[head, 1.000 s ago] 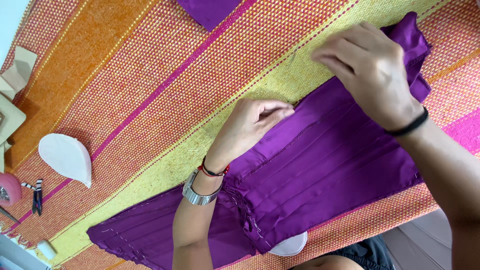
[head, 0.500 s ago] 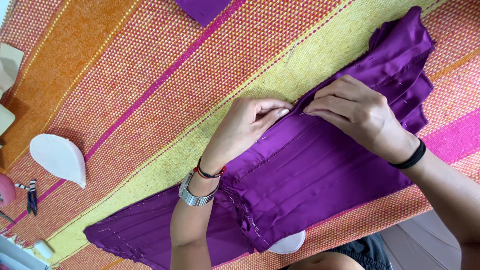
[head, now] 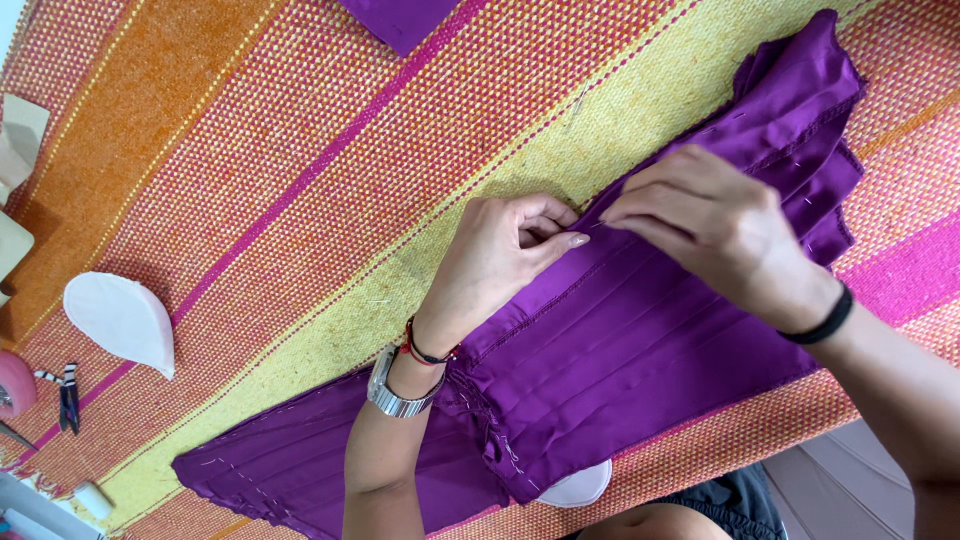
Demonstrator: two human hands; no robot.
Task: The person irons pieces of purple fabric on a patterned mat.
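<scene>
A long purple pleated fabric lies diagonally across a woven mat, with small pins along its folds. My left hand pinches the fabric's upper edge near the middle, thumb and fingers closed on it; a metal watch and a red-and-black band sit on that wrist. My right hand, with a black band on the wrist, presses down on the same edge right beside the left, fingertips nearly touching it. The fabric's far end fans out at upper right.
The striped orange, pink and yellow mat covers the floor. A white teardrop-shaped pad lies at left, with small snips and a pink tape roll near it. Another purple piece sits at the top edge; a white pad peeks from under the fabric.
My right hand has come down from the fabric's far upper end to the edge beside my left hand. My left hand has stayed at the edge.
</scene>
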